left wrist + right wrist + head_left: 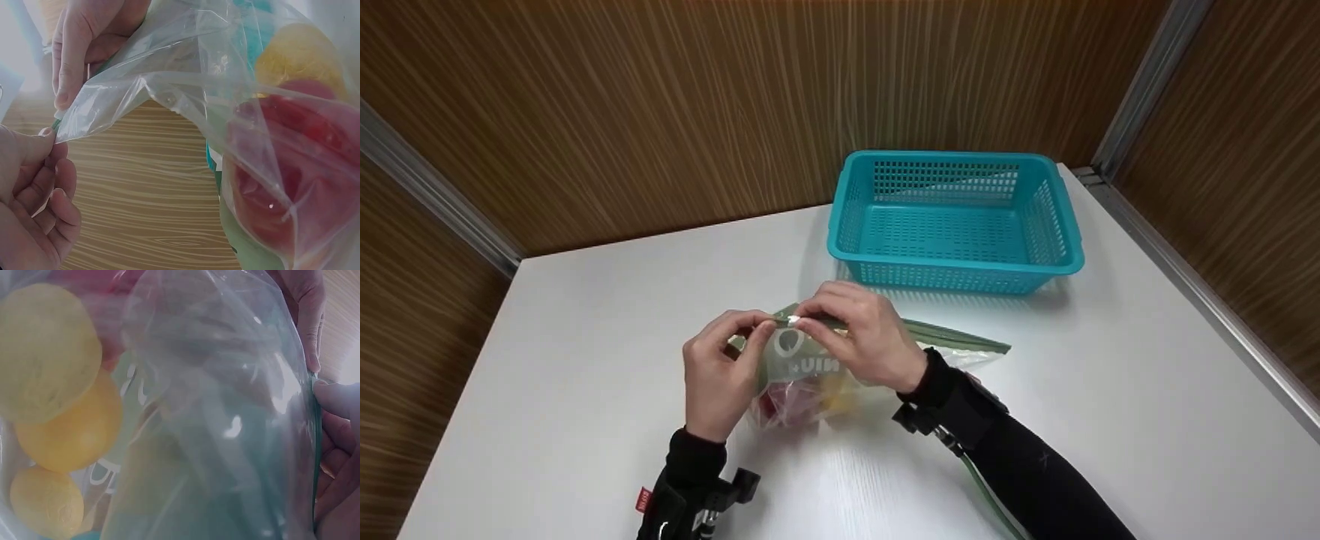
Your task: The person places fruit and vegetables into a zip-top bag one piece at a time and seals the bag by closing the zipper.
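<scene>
A clear zip bag (802, 367) with a green top edge and pale print is held up over the white table by both hands. My left hand (720, 375) pinches the left end of its top edge between thumb and forefinger. Right beside it, my right hand (866, 337) pinches the top edge at a small white slider (793, 320). Inside the bag lie a red round thing (275, 180) and several yellow round things (70, 422) that look like fruit. The edge's right end (990, 345) sticks out past the right hand.
A turquoise perforated basket (952, 265) stands behind the bag, at the table's back right. The white table (607, 315) is bounded by wood-grain panels (697, 112) at the back and sides.
</scene>
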A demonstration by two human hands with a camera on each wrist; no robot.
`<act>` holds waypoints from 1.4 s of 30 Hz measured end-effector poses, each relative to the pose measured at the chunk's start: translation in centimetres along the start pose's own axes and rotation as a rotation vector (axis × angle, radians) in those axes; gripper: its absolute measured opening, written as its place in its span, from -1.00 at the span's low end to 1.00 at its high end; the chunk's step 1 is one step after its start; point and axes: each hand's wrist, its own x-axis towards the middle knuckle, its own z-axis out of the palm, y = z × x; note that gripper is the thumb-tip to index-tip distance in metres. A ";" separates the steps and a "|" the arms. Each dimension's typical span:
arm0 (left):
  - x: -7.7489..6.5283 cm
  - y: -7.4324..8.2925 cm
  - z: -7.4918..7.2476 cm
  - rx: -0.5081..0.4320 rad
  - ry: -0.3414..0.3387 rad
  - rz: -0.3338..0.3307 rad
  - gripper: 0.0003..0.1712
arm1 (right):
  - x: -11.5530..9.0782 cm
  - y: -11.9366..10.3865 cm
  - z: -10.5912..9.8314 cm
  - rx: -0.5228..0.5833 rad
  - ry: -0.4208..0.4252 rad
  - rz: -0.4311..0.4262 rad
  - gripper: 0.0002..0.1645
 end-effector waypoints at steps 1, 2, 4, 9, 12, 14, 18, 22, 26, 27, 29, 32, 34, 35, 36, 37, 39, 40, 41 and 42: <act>0.0 0.0 -0.1 -0.002 0.005 -0.011 -0.94 | 0.0 0.0 -0.1 -0.012 0.001 -0.002 -0.81; 0.1 0.0 -0.2 -0.002 0.011 -0.018 -0.94 | 0.1 0.1 -0.1 -0.023 0.003 -0.004 -0.81; 0.2 0.0 -0.4 -0.001 0.029 -0.031 -0.93 | 0.1 0.2 -0.3 -0.043 0.009 -0.008 -0.81; 0.5 -0.4 -0.9 0.004 0.076 -0.047 -0.92 | 0.2 0.5 -0.5 -0.086 0.024 -0.011 -0.81; 0.7 -0.6 -1.1 0.008 0.094 -0.055 -0.91 | 0.2 0.7 -0.8 -0.110 0.026 -0.001 -0.81; 0.8 -0.7 -1.2 0.010 0.107 -0.063 -0.91 | 0.3 0.8 -0.9 -0.123 0.028 0.008 -0.81; 1.0 -0.9 -1.6 0.007 0.128 -0.101 -0.90 | 0.4 1.0 -1.2 -0.137 0.042 0.014 -0.82; 1.2 -1.2 -1.9 -0.001 0.149 -0.118 -0.88 | 0.4 1.3 -1.4 -0.154 0.056 0.018 -0.81; 1.3 -1.5 -2.2 -0.017 0.168 -0.104 -0.86 | 0.4 1.7 -1.6 -0.165 0.061 0.025 -0.80; 1.3 -1.6 -2.3 -0.020 0.172 -0.101 -0.85 | 0.4 1.8 -1.6 -0.163 0.063 0.028 -0.80; 1.3 -1.8 -2.4 -0.027 0.182 -0.104 -0.84 | 0.4 2.0 -1.7 -0.160 0.066 0.036 -0.80; 1.5 -2.0 -2.6 -0.036 0.197 -0.117 -0.83 | 0.4 2.4 -1.9 -0.159 0.073 0.049 -0.81; 1.5 -2.1 -2.7 -0.040 0.206 -0.124 -0.83 | 0.4 2.6 -2.0 -0.165 0.080 0.055 -0.81; 1.6 -2.2 -2.8 -0.040 0.210 -0.129 -0.83 | 0.4 2.7 -2.0 -0.169 0.083 0.057 -0.81; 1.6 -2.2 -2.8 -0.040 0.212 -0.133 -0.82 | 0.5 2.8 -2.1 -0.173 0.087 0.058 -0.81; 1.7 -2.3 -2.9 -0.038 0.214 -0.138 -0.82 | 0.5 2.9 -2.1 -0.177 0.090 0.058 -0.81; 1.7 -2.4 -3.0 -0.039 0.219 -0.150 -0.81 | 0.5 3.1 -2.2 -0.184 0.094 0.060 -0.81; 1.8 -2.5 -3.0 -0.039 0.222 -0.157 -0.80 | 0.5 3.2 -2.3 -0.186 0.094 0.062 -0.81; 1.8 -2.5 -3.1 -0.042 0.225 -0.164 -0.80 | 0.5 3.3 -2.3 -0.188 0.094 0.064 -0.81; 1.8 -2.6 -3.1 -0.044 0.229 -0.170 -0.80 | 0.5 3.3 -2.4 -0.188 0.095 0.066 -0.81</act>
